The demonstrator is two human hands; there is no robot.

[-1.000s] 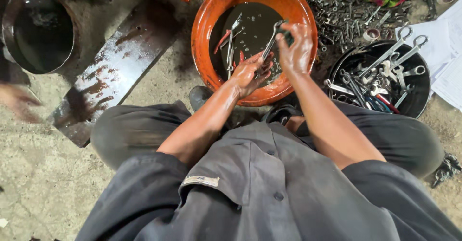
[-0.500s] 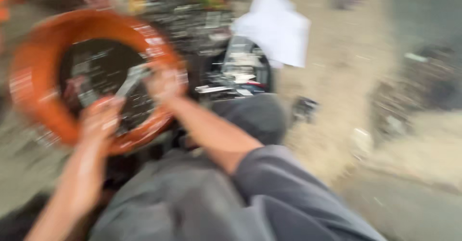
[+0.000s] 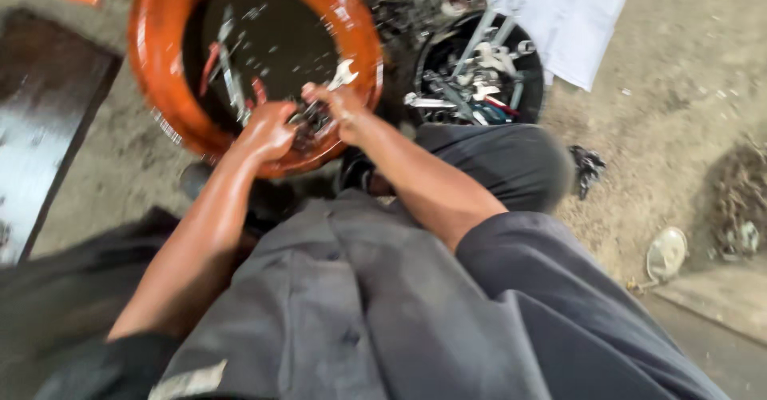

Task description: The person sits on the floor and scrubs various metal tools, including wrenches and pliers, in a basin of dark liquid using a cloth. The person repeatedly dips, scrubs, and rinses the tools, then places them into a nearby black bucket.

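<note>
**A:** What does the head view show of your hands?

**B:** Both are down in the orange basin (image 3: 160, 88), over its near rim. My left hand (image 3: 268, 131) has its grip curled closed around the lower end of a spanner (image 3: 326, 88). My right hand (image 3: 339, 108) sits just beside it, and its grip pinches something small and dark against the shaft. The frame is blurred, so I can't tell what that thing is.

**B:** The spanner's open head (image 3: 345, 72) sticks up just past my right knuckles, above the dark liquid (image 3: 272, 40).

**A:** What else lies near the grips?

**B:** Beyond my left grip, more tools lie sunk in the liquid (image 3: 228, 76), one with a red handle. Off to the side of my right grip, close by the basin, stands a black tub (image 3: 527, 104) stacked with spanners. Past it lie white papers (image 3: 575, 16) on the dirt floor.

**A:** Which step would you say this is?

**B:** Scrubbing, I judge. One hand steadies the spanner while the other rubs it over the bath.

**A:** And the next move?

**B:** It needs a firm left hold on a slippery shaft, and the right grip has to work along towards the head without losing the tool into the liquid.
</note>
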